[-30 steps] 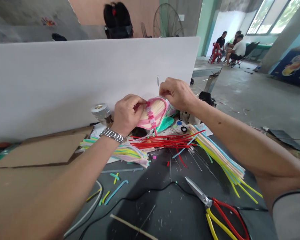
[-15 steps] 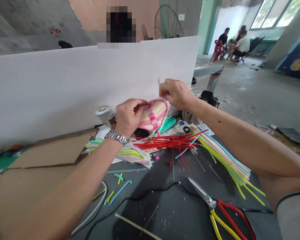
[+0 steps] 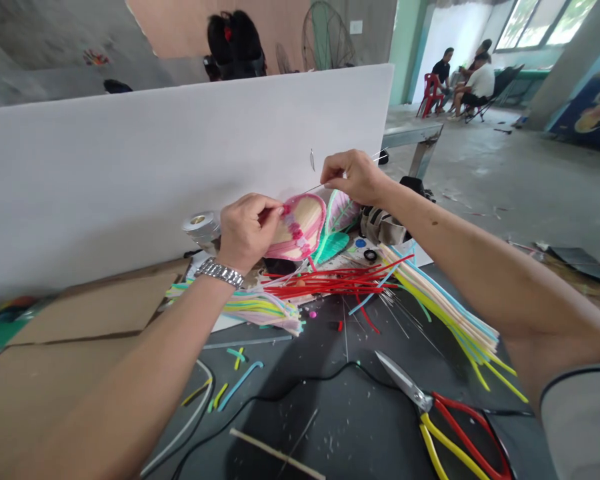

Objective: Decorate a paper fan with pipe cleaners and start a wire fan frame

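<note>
Lifted clear since the earlier frame: your right hand (image 3: 356,179), now apart from the straw panel (image 3: 296,230), which lies slightly lower and further left. Its fingers (image 3: 333,175) are pressed together on a thin silvery strand (image 3: 311,190), which runs down and left toward the panel's top.

Main item: straw panel, a rounded shape of packed cream straws, rimmed in bright pink, with a line of pink beads or flowers across it. It is held tilted in the air above the worktop (image 3: 340,427), close in front of a white board (image 3: 130,180).

Your left hand (image 3: 247,232) holds its upper end, fingers (image 3: 273,210) clamped together on the pink rim. A steel wristwatch (image 3: 219,272) sits on that wrist.

Just beside the panel: a teal leaf shape (image 3: 330,247) and a pink-edged leaf shape (image 3: 341,212).

Below, on the worktop: red straws (image 3: 330,283), a pastel straw bundle (image 3: 445,313), and scissors with red and yellow handles (image 3: 430,417), near a black cable (image 3: 280,393).

Left of the panel: a silver tape roll (image 3: 201,227).
</note>
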`<state>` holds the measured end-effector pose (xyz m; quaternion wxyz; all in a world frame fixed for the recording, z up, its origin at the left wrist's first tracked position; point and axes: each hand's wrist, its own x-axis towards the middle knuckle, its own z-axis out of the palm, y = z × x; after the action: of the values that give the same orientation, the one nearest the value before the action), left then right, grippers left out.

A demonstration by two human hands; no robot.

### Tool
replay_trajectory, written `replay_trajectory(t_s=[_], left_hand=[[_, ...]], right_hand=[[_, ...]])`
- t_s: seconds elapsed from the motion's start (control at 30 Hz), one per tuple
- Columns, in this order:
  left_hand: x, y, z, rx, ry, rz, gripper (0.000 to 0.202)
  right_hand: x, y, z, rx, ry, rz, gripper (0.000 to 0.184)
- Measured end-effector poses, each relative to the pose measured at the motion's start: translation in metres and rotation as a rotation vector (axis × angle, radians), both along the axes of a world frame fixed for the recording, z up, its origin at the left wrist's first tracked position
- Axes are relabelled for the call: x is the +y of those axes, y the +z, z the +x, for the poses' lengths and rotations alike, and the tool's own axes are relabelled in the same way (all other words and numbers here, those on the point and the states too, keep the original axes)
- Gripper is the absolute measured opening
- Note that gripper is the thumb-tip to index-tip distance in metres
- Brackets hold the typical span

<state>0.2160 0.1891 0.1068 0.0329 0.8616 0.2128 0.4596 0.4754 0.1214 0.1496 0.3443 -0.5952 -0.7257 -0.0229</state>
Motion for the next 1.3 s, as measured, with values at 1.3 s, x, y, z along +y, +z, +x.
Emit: replay_trajectory(t_s=[1.3], left_hand=[[0.007,-0.018,0.002,-0.220,-0.033,-0.268,0.011]], right_hand=[[-0.056,-0.020,0.024,0.101,-0.103,0.296,0.013]])
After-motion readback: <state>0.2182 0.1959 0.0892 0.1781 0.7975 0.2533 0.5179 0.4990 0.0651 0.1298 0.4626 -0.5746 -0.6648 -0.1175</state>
